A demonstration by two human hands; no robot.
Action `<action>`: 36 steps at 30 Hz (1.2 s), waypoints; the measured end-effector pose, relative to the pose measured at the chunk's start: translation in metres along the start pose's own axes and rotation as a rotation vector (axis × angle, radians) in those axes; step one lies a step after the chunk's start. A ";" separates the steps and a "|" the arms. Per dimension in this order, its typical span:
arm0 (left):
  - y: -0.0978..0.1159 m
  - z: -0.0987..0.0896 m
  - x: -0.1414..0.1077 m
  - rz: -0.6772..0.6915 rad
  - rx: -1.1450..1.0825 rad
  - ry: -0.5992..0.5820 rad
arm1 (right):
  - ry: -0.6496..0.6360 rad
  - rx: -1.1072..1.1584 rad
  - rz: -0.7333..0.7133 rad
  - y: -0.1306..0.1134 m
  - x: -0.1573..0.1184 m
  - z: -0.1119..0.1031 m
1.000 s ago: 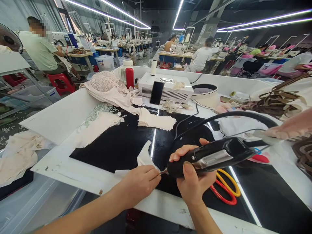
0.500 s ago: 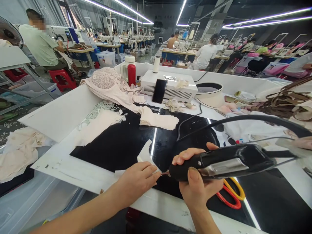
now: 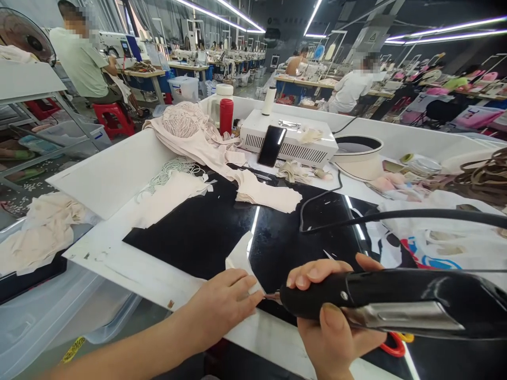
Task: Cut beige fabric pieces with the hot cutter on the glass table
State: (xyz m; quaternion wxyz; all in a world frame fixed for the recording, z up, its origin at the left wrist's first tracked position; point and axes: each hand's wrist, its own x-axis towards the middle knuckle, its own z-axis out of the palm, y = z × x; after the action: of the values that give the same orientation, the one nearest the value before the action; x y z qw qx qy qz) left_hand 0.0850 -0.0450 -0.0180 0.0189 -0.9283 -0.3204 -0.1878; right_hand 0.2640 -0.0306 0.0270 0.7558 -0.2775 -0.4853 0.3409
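My left hand [image 3: 222, 306] presses its fingers on a small pale fabric piece [image 3: 240, 255] at the front edge of the black work surface [image 3: 190, 227]. A thick black corded hand tool [image 3: 407, 295] lies in my right hand [image 3: 332, 338], fingers wrapped over its front and thumb along its side. The tool's thin metal tip [image 3: 272, 297] meets the fabric edge by my left fingertips; whether it touches the cloth I cannot tell. Partly hidden below the tool are the red and yellow handles of scissors [image 3: 393, 345].
Beige fabric stacks [image 3: 269, 191] and a bra-like garment [image 3: 184, 124] lie towards the back. A phone [image 3: 271, 145] leans on a vented white box [image 3: 291, 132], near a red bottle [image 3: 226, 116]. The tool's black cable [image 3: 415, 214] arches at right. Other people sit at sewing machines beyond.
The rear of the tool has swung lower and closer to me, covering more of the scissors. My left hand stays on the fabric piece. The whole view has shifted slightly.
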 end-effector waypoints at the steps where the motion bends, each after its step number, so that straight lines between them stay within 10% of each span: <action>1: -0.001 -0.001 0.000 -0.017 -0.012 0.000 | -0.001 -0.002 -0.002 0.000 0.000 0.000; 36: -0.007 0.012 -0.011 -0.088 -0.131 0.040 | 0.080 0.000 0.033 0.019 0.025 0.029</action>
State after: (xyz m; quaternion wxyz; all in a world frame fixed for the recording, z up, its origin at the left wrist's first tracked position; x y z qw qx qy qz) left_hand 0.0768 -0.0436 -0.0341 -0.0438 -0.9085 -0.3476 -0.2277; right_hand 0.2405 0.0034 0.0377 0.7689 -0.2991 -0.4500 0.3419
